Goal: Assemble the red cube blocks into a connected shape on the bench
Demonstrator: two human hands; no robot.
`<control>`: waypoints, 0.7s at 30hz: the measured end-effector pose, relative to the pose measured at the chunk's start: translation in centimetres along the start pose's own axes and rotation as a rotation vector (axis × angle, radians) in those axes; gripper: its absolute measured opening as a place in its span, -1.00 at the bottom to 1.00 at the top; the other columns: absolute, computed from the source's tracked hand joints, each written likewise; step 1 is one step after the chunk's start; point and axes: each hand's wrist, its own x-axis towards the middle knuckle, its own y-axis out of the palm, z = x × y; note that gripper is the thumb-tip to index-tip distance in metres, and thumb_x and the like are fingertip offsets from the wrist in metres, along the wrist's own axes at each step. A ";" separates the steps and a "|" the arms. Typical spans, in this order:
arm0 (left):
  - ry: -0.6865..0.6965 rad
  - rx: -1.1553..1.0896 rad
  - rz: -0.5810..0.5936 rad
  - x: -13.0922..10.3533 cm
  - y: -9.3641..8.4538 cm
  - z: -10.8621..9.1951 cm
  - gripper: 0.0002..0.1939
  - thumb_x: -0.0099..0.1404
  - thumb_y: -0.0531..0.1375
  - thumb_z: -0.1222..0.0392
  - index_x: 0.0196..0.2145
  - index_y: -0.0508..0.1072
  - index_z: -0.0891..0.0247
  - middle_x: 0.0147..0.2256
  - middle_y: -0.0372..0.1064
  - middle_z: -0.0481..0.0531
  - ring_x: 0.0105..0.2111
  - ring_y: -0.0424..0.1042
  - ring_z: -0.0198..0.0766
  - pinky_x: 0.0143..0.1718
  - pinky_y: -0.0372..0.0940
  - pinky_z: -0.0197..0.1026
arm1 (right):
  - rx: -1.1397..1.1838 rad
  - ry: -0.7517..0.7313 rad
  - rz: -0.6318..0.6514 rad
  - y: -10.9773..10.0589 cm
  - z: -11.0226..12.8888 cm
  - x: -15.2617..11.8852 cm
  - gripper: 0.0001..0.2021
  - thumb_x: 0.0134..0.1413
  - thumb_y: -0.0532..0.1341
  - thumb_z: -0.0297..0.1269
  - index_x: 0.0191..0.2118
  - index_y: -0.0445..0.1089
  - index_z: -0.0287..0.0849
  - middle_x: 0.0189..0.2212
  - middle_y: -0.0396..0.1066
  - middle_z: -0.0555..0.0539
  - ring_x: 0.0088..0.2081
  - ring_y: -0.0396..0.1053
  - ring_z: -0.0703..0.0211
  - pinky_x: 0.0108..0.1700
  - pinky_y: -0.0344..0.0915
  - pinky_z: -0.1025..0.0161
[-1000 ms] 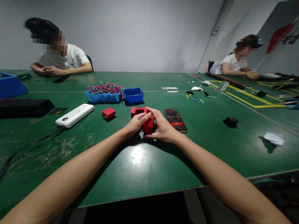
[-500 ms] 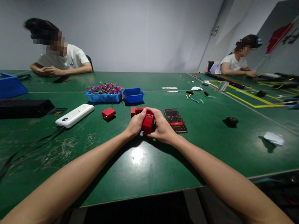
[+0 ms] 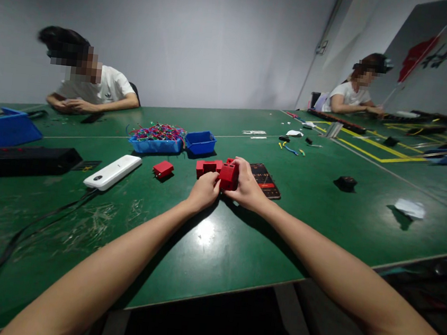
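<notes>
Red plastic block [image 3: 228, 176] is held in your right hand [image 3: 247, 187], just above or on the green table [image 3: 263, 246], near its front edge; the contact beneath it is hidden. Your right fingers are closed around its right side and far edge, with the thumb along the near side. Your left hand [image 3: 204, 191] lies against the block's left side, fingers curled beside a notched red piece [image 3: 204, 168]; whether they grip either part, you cannot tell from this view. The notched piece projects to the left of the block, beyond your left knuckles. A phone [image 3: 266, 181] with a lit screen lies just beyond your right hand, partly covered by it. To the left rest a red plug adapter [image 3: 163, 169] with metal prongs and a white power bank [image 3: 112, 172], a black cable [image 3: 48, 219] at its near end. Farther back, a blue bin [image 3: 156, 146] heaped with multicoloured wires stands beside a smaller blue bin [image 3: 201, 143]. To the right lie a small black part [image 3: 345, 183] and a crumpled white scrap [image 3: 410, 209].
</notes>
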 end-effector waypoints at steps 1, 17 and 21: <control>0.044 0.103 0.032 -0.1 -0.1 -0.1 -0.81 0.23 0.05 0.33 -0.28 0.46 0.30 -0.24 0.43 0.15 -0.23 0.39 -0.16 -0.16 0.28 -0.15 | -0.036 -0.010 0.008 -0.1 0.0 0.0 -0.29 -0.20 0.32 -0.31 0.10 0.02 -0.19 0.14 0.08 -0.35 0.23 0.07 -0.16 0.16 0.15 -0.09; 0.166 0.344 0.115 -0.5 -0.3 0.0 -0.76 0.30 0.02 0.19 -0.17 0.41 0.30 -0.17 0.34 0.19 -0.18 0.34 -0.10 -0.11 0.29 -0.08 | -0.067 0.152 0.020 -0.1 -1.3 0.3 -0.30 -0.06 0.32 -0.19 0.19 0.09 -0.23 0.12 0.19 -0.35 0.19 0.15 -0.16 0.15 0.18 -0.12; 0.187 0.343 0.105 -0.5 -0.4 -0.1 -0.73 0.32 0.01 0.17 -0.16 0.42 0.31 -0.17 0.34 0.19 -0.17 0.34 -0.10 -0.10 0.28 -0.08 | -0.096 0.130 0.001 -0.2 -0.7 0.3 -0.42 0.04 0.22 -0.33 0.19 0.12 -0.24 0.14 0.19 -0.33 0.19 0.15 -0.10 0.16 0.18 -0.08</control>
